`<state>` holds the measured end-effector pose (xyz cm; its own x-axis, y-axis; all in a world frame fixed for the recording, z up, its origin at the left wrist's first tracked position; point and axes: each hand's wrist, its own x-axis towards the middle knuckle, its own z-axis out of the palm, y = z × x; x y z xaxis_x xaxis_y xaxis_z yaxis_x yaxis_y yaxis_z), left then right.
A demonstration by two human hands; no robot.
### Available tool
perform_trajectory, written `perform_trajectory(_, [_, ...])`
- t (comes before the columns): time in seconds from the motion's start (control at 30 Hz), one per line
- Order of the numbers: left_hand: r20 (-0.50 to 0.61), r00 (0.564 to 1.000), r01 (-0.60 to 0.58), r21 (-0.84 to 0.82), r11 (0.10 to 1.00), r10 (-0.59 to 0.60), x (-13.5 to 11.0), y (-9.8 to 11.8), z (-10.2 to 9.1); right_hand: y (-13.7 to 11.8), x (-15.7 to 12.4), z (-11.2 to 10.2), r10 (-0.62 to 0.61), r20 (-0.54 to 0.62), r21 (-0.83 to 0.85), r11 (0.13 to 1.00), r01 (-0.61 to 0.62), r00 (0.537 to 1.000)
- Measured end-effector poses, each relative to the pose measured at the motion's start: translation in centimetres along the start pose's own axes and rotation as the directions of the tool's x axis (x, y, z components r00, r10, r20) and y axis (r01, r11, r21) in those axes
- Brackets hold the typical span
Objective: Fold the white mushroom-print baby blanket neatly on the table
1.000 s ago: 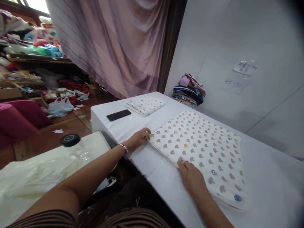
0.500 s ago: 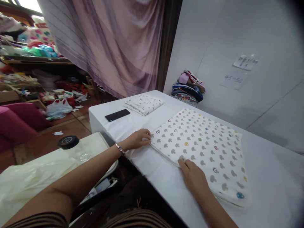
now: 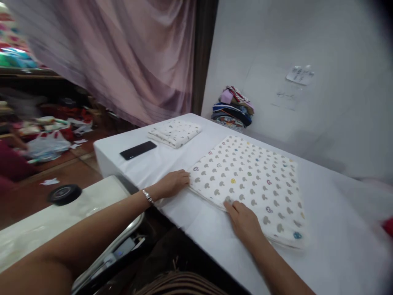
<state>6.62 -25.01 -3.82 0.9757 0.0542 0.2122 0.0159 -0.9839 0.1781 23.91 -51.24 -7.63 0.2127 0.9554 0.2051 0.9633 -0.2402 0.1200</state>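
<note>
A white folded cloth (image 3: 242, 176) printed with grey mouse-head-like shapes and a few coloured ones lies flat on the white-covered table (image 3: 196, 221). My left hand (image 3: 175, 182), with a bracelet at the wrist, pinches its near left corner; the fingertips are partly hidden. Farther along the near edge, my right hand (image 3: 244, 221) is closed on the cloth, thumb and fingers at the fold. A second folded cloth (image 3: 176, 133), white with small dark prints, rests beyond my left hand. Left of that cloth lies a black phone (image 3: 138, 150).
A stack of folded fabrics (image 3: 233, 108) stands against the wall at the back. At lower left is a white stool-like surface (image 3: 101, 194) with a round black lid (image 3: 64, 194). A pink curtain (image 3: 138, 53) hangs behind the table; bags (image 3: 47, 143) lie on the floor.
The whole view has shifted, so the table and cloths appear farther left. Both hands keep their places at the cloth's near edge, and the cloth lies as before.
</note>
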Motion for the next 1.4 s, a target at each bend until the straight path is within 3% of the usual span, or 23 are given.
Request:
perform_trajectory(0.17, [-0.013,0.999,0.051,0.008,0.999,-0.051,-0.4,-0.6,0.6,-0.4,0.5,-0.8,0.109,0.062,0.175,0.977,-0.119,0.992])
perform_trajectory(0.27, [-0.089,0.995,-0.036,0.04,0.999,0.04,1.2,-0.2,2.0,0.0,0.9,-0.9,0.077,0.055,0.176,0.981,-0.085,0.996])
perform_trajectory(0.33, [-0.127,0.981,-0.147,0.013,0.989,0.147,2.7,1.5,3.2,0.2,1.0,-0.9,0.037,0.047,0.119,0.992,-0.042,0.998])
perform_trajectory(0.47, [-0.036,0.949,-0.314,-0.06,0.948,0.312,5.5,6.3,5.1,0.6,0.1,-1.1,0.042,0.005,0.057,0.997,-0.043,0.999])
perform_trajectory(0.53, [0.001,0.943,-0.331,-0.062,0.942,0.331,6.5,7.8,5.6,1.2,-1.2,-1.3,0.051,-0.022,0.043,0.998,-0.05,0.998])
perform_trajectory(0.63, [0.035,0.937,-0.346,-0.046,0.937,0.348,7.3,8.1,5.8,2.8,-4.3,-1.9,0.138,-0.037,0.061,0.989,-0.135,0.99])
perform_trajectory(0.77, [0.049,0.94,-0.33,-0.105,0.938,0.336,7.4,7.6,5.4,5.5,-10.4,-3.5,0.292,-0.115,0.258,0.932,-0.255,0.949])
perform_trajectory(0.83, [0.075,0.944,-0.307,-0.152,0.94,0.321,7.7,7.9,5.0,7.0,-13.1,-4.1,0.457,-0.164,0.427,0.832,-0.355,0.874])
perform_trajectory(0.87, [0.088,0.944,-0.3,-0.177,0.937,0.319,8.0,8.4,4.7,7.6,-14.1,-4.3,0.585,-0.166,0.528,0.733,-0.43,0.794])
perform_trajectory(0.9, [0.096,0.942,-0.296,-0.204,0.933,0.32,8.5,9.1,4.6,8.2,-14.8,-4.3,0.719,-0.127,0.635,0.588,-0.501,0.684])
perform_trajectory(0.97, [0.103,0.937,-0.299,-0.263,0.917,0.335,9.8,11.0,4.3,9.2,-15.2,-4.2,0.895,0.083,0.792,0.208,-0.574,0.439])
perform_trajectory(1.0, [0.104,0.933,-0.302,-0.291,0.908,0.344,10.6,12.3,4.3,9.6,-15.0,-4.1,0.909,0.225,0.815,0.022,-0.579,0.351])
perform_trajectory(1.03, [0.108,0.928,-0.306,-0.32,0.897,0.355,11.5,13.7,4.4,9.8,-14.7,-3.9,0.884,0.356,0.806,-0.127,-0.577,0.302])
perform_trajectory(1.07, [0.114,0.923,-0.311,-0.347,0.885,0.369,12.5,15.2,4.5,9.9,-14.2,-3.8,0.841,0.457,0.784,-0.226,-0.579,0.29])
perform_trajectory(1.13, [0.12,0.913,-0.317,-0.399,0.861,0.391,14.5,18.3,5.2,10.0,-13.4,-3.6,0.764,0.561,0.752,-0.308,-0.583,0.319])
perform_trajectory(1.27, [0.159,0.928,-0.227,-0.477,0.849,0.338,17.8,23.3,7.3,9.9,-12.7,-3.5,0.694,0.603,0.756,-0.341,-0.558,0.393])
perform_trajectory(1.4, [0.226,0.936,-0.129,-0.495,0.859,0.271,19.4,25.3,9.1,9.8,-13.0,-3.1,0.68,0.586,0.787,-0.349,-0.509,0.441])
